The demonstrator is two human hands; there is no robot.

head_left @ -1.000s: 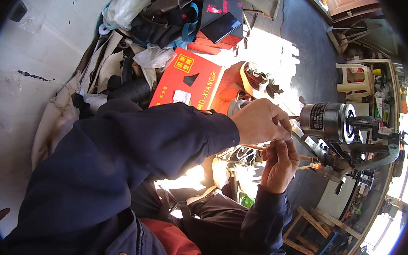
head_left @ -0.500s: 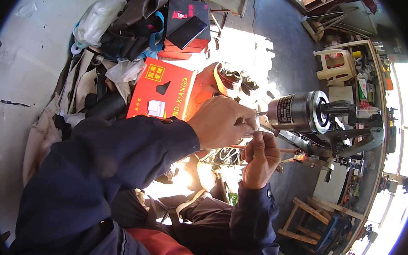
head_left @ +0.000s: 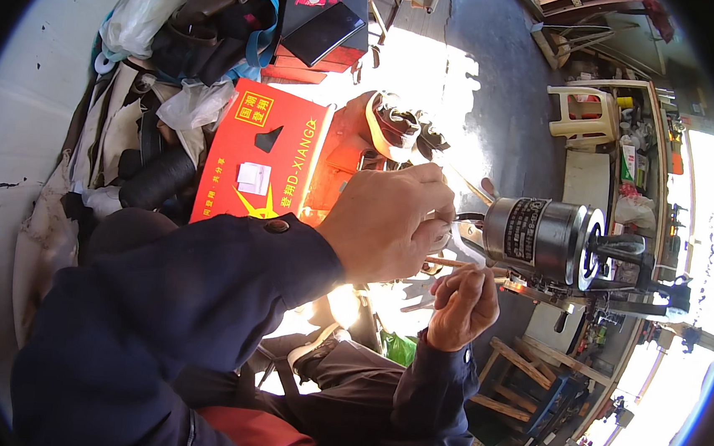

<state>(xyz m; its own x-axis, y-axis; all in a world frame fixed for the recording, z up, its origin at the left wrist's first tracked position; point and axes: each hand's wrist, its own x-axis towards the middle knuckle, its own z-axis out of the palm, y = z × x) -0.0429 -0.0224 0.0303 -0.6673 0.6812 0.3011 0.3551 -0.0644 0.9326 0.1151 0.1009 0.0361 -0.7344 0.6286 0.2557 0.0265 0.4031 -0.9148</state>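
- The red box (head_left: 257, 156): it lies at ten o'clock from the left hand (head_left: 395, 224).
- The metal cylinder (head_left: 524, 229): it is at three o'clock — near the left hand.
- The left hand: fingers closed in pinch; what they hold, I cannot tell.
- The right hand (head_left: 464, 307): at half past four — fingers curled closed, contents also unclear.

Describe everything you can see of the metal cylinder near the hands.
The metal cylinder looks like shiny, dark steel, with a printed dark label on its side and a bright, ringed end facing right. It sits roughly level in the picture, right of the left hand and above the right hand; neither visibly touches it. Dark metal arms adjoin its right end.
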